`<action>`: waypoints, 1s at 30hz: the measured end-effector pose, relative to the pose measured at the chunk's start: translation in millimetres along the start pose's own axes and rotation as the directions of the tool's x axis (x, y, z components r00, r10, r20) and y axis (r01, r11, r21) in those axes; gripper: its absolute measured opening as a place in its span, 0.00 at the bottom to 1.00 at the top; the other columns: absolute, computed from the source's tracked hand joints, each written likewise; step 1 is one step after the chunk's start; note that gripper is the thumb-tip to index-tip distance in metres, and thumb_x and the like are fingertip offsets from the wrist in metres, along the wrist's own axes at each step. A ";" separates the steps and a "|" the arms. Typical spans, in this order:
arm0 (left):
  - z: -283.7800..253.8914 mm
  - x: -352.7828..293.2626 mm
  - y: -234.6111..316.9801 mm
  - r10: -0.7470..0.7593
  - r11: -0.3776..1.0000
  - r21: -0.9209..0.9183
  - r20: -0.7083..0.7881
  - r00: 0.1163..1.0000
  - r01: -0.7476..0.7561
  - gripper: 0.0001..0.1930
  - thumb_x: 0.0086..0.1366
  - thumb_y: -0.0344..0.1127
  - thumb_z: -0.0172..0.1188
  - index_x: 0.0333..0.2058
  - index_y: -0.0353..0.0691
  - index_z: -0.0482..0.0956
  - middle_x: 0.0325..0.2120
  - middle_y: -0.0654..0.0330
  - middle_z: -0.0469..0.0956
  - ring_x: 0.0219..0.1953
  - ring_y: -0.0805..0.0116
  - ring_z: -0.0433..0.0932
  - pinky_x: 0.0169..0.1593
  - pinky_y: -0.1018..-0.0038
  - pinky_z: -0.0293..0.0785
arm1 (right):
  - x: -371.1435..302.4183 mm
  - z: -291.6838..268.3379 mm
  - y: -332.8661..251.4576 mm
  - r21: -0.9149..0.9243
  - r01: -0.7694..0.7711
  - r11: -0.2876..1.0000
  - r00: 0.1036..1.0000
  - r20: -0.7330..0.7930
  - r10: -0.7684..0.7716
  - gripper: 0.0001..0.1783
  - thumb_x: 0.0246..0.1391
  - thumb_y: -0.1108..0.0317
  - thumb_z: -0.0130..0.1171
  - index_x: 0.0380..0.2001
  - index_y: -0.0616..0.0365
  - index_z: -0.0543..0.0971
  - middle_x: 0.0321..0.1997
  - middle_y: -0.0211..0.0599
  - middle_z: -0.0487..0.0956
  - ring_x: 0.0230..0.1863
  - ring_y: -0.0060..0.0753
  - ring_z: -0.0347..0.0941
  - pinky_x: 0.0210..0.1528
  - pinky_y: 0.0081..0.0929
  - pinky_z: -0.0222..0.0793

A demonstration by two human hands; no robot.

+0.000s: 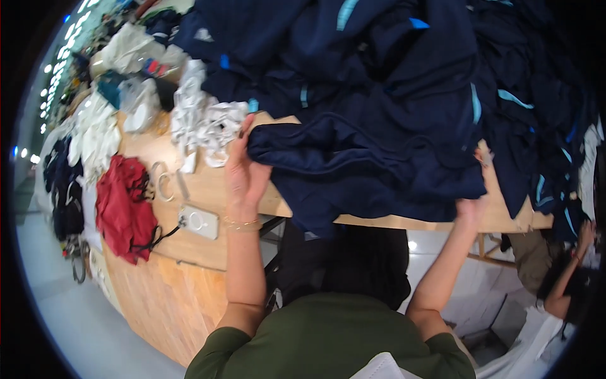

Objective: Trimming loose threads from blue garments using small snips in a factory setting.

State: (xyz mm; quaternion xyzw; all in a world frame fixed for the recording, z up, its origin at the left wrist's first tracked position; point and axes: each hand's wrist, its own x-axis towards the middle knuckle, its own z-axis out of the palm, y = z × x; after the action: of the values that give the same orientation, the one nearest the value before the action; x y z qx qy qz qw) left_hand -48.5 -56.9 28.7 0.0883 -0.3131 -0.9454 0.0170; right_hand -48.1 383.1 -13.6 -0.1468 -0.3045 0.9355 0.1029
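Observation:
A dark navy garment is stretched between my two hands over the table's near edge, its lower part hanging down in front of me. My left hand grips the left end, one finger pointing up beside the fabric and the others partly hidden. At the right end, my right hand is closed on the cloth, with most of its fingers behind it. Just beyond lies a big heap of navy garments with light blue strips. Which kind of garment I hold cannot be made out.
Left on the wooden table are a phone, a red cloth bag, crumpled white strips and plastic bags. More navy clothes lie at the right. Another person's arm shows at lower right.

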 end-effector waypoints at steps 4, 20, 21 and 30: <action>-12.9 -2.5 3.5 -0.030 1.000 0.010 0.017 0.999 0.030 0.21 0.65 0.35 0.54 0.56 0.40 0.69 0.52 0.62 0.72 0.55 0.64 0.70 0.61 0.63 0.61 | -9.1 26.8 15.0 -0.035 0.001 0.999 1.000 -0.005 -0.001 0.14 0.56 0.73 0.52 0.46 0.63 0.76 0.47 0.34 0.77 0.51 0.30 0.72 0.58 0.27 0.64; -13.9 0.5 -5.5 -0.092 0.995 -0.021 0.090 0.992 0.094 0.20 0.67 0.41 0.49 0.54 0.38 0.71 0.50 0.58 0.74 0.54 0.63 0.71 0.59 0.63 0.65 | -44.2 73.1 -2.7 -0.386 0.041 0.921 0.979 0.199 0.040 0.33 0.41 0.80 0.64 0.53 0.58 0.66 0.28 0.19 0.61 0.21 0.07 0.57 0.19 0.07 0.47; -13.4 -0.1 -4.7 -0.096 0.995 -0.019 0.089 0.991 0.098 0.20 0.67 0.41 0.49 0.54 0.37 0.71 0.50 0.58 0.74 0.54 0.63 0.71 0.59 0.63 0.65 | -45.9 75.6 -3.5 -0.382 0.035 0.923 0.979 0.201 0.046 0.33 0.41 0.80 0.64 0.53 0.58 0.66 0.28 0.19 0.61 0.21 0.07 0.57 0.19 0.07 0.47; -19.0 -7.7 -1.9 -0.093 0.995 -0.029 0.167 0.981 0.099 0.21 0.67 0.37 0.49 0.57 0.36 0.67 0.53 0.55 0.72 0.56 0.61 0.70 0.62 0.61 0.61 | -44.4 77.7 -3.0 -0.668 0.111 0.736 0.990 0.142 -0.020 0.33 0.40 0.82 0.64 0.53 0.56 0.67 0.27 0.18 0.62 0.22 0.08 0.55 0.22 0.06 0.52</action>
State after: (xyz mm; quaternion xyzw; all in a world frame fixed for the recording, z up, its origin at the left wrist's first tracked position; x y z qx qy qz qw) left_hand -37.6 -66.0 13.8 0.0240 -0.2913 -0.9548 -0.0533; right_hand -32.5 331.0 57.6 -0.1040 -0.6329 0.7652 0.0564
